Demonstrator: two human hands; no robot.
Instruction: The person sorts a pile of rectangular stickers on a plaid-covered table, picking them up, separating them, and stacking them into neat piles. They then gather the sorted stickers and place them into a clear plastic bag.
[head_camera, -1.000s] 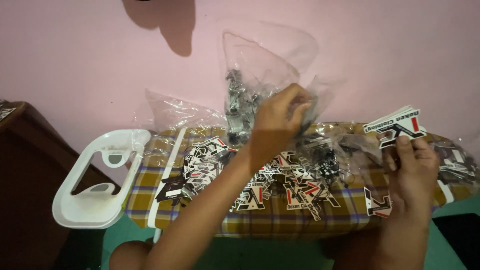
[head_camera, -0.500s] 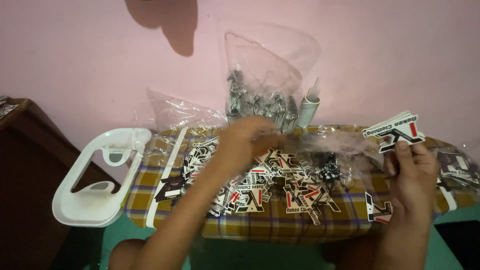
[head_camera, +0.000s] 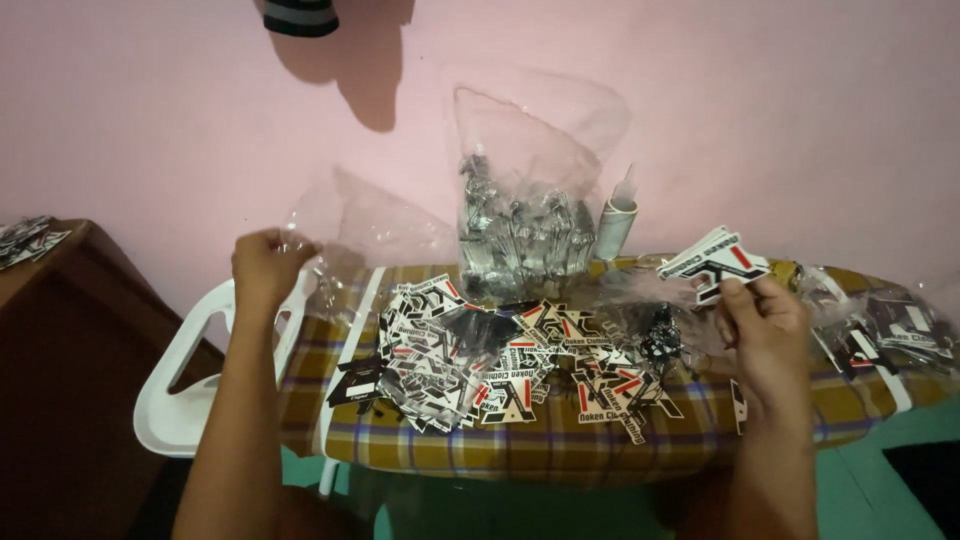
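Pinched in the right hand (head_camera: 765, 325), a black, white and red die-cut card tag (head_camera: 716, 262) sits raised above the loose tag pile (head_camera: 500, 355); left hand (head_camera: 265, 268) grips a clear plastic bag (head_camera: 365, 225), lifting its edge away.

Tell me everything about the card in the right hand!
The card is a flat, angular cutout, white with black and red shapes, and it looks like stiff paper. The right hand pinches its lower edge between fingers and thumb, holding it up, tilted, above the checked board. Many similar cards lie piled below it.
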